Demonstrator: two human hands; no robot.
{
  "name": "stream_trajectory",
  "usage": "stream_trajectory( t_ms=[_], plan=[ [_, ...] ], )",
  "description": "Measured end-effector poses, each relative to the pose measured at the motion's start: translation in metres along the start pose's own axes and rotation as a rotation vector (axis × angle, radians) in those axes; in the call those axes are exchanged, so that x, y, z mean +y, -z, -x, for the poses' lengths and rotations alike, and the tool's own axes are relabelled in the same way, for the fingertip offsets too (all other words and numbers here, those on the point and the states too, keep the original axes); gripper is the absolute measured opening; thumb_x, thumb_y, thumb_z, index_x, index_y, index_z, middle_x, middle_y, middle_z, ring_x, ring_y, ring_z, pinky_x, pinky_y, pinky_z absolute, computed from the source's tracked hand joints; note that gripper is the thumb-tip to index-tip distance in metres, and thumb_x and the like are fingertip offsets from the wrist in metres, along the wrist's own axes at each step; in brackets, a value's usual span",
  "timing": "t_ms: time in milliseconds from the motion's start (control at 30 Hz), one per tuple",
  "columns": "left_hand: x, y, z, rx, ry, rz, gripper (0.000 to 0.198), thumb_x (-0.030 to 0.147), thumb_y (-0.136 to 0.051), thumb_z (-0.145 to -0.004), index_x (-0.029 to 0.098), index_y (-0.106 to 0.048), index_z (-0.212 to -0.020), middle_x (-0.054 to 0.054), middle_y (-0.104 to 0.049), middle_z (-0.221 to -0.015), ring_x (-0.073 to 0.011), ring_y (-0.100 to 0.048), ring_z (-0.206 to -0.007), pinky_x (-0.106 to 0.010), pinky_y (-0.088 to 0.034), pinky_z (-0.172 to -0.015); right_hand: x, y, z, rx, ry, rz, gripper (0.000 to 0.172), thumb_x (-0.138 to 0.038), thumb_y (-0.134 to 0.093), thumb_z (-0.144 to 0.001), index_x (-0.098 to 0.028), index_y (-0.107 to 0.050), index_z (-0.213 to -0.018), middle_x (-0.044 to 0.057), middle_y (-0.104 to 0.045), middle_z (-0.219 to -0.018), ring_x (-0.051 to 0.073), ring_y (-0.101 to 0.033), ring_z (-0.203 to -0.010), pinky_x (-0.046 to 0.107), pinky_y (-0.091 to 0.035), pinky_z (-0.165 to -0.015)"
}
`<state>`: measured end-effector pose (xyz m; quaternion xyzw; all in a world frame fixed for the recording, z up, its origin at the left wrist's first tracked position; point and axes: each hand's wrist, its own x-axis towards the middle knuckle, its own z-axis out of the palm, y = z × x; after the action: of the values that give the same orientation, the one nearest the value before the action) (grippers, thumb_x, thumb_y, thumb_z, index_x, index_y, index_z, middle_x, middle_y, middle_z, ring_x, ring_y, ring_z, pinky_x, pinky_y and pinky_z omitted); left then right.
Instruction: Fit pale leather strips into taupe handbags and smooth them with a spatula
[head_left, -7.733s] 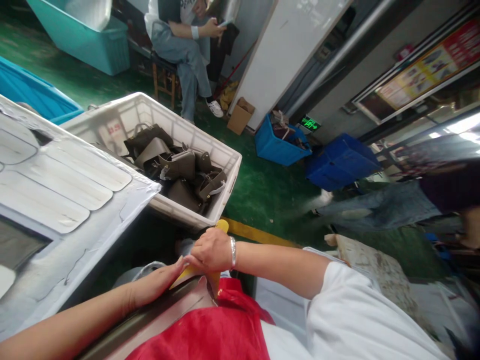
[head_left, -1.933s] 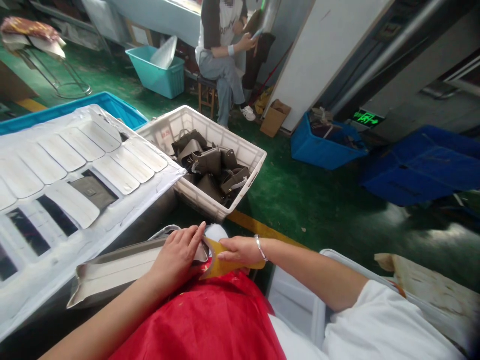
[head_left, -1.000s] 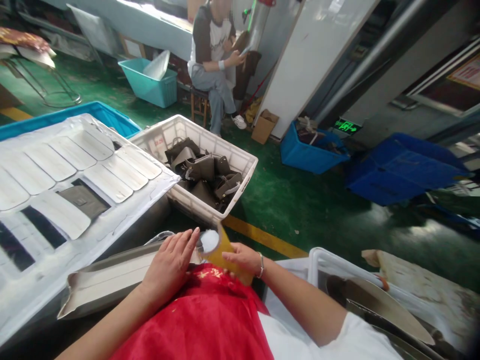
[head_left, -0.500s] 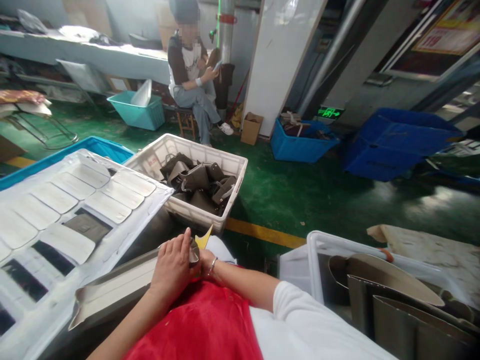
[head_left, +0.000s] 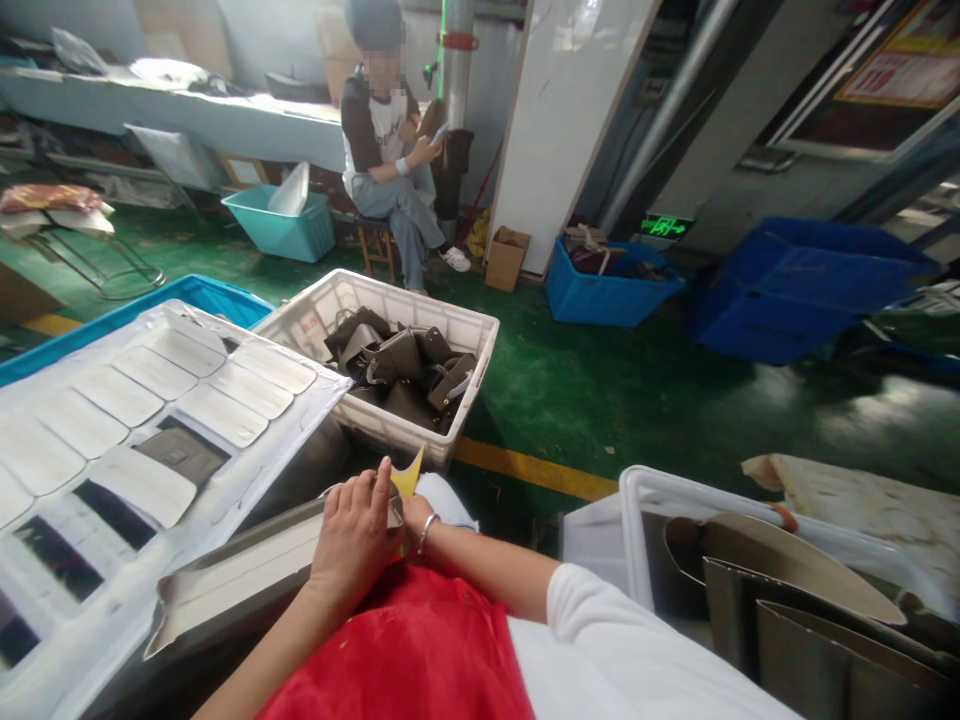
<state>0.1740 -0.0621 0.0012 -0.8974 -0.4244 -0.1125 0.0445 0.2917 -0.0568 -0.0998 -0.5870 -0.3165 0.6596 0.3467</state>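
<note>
The left hand [head_left: 354, 528] is lying outstretched over a bag body [head_left: 236, 572]; the partly hidden right hand [head_left: 417, 517] is holding a yellow sheet [head_left: 407, 479].

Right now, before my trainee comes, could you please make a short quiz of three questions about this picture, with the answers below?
1. True or false: the left hand lies on the long piece with a pale strip.
2. What lies in the white crate ahead of the hands?
A) Red boxes
B) Dark bags
C) Yellow sheets
3. Fill in: the pointed piece showing above the right hand is ____ in colour.

Key: 1. True. 2. B. 3. Yellow.
</note>
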Motion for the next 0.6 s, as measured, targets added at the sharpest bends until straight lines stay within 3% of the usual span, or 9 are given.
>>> stream_trajectory(
  t_ms=[100,167,267,467,600],
  plan=[
    [-0.001,-0.001,0.002,-0.008,0.006,0.019,0.074,0.026,-0.053,-0.079,0.006,-0.019,-0.142,-0.020,-0.051,-0.117,-0.0326,-0.047,-0.106,-0.045,-0.033,-0.093,-0.003,0.037,0.029,0.086,-0.058,0.028,0.028,-0.045,-0.043,-0.090,-0.017,-0.046,-0.087,-0.005,-0.047,-0.052,0.011,-0.050,-0.041,0.022,-0.040,-0.041],
    [-0.002,-0.002,0.003,-0.013,0.005,0.024,0.076,0.025,-0.053,-0.079,0.005,-0.016,-0.143,-0.019,-0.051,-0.118,-0.0322,-0.047,-0.106,-0.044,-0.033,-0.094,-0.009,0.063,0.056,0.065,-0.064,0.039,0.034,-0.050,-0.046,-0.087,-0.019,-0.040,-0.099,-0.006,-0.051,-0.053,0.011,-0.050,-0.036,0.020,-0.040,-0.036],
    [-0.004,-0.005,0.005,-0.009,0.008,0.033,0.080,0.027,-0.055,-0.078,0.005,-0.014,-0.143,-0.019,-0.051,-0.119,-0.0320,-0.047,-0.106,-0.044,-0.034,-0.094,-0.028,0.089,0.091,-0.195,-0.055,0.093,0.043,-0.053,-0.048,-0.085,-0.019,-0.035,-0.108,-0.006,-0.056,-0.055,0.012,-0.054,-0.037,0.021,-0.044,-0.035],
    [-0.010,-0.006,0.007,-0.023,-0.029,0.051,0.083,0.026,-0.061,-0.074,0.005,-0.017,-0.142,-0.020,-0.049,-0.121,-0.0327,-0.046,-0.107,-0.044,-0.034,-0.095,-0.072,0.106,0.102,-0.536,-0.169,0.240,0.035,-0.049,-0.049,-0.086,-0.018,-0.043,-0.099,-0.007,-0.053,-0.051,0.008,-0.049,-0.033,0.016,-0.041,-0.032],
    [-0.013,-0.005,0.006,-0.038,-0.039,0.071,0.083,0.027,-0.062,-0.074,0.005,-0.018,-0.142,-0.021,-0.049,-0.122,-0.0334,-0.046,-0.108,-0.046,-0.035,-0.095,-0.078,0.099,0.092,-0.648,-0.189,0.315,0.035,-0.050,-0.049,-0.086,-0.017,-0.044,-0.098,-0.006,-0.055,-0.051,0.008,-0.048,-0.032,0.016,-0.040,-0.031]
  ],
)
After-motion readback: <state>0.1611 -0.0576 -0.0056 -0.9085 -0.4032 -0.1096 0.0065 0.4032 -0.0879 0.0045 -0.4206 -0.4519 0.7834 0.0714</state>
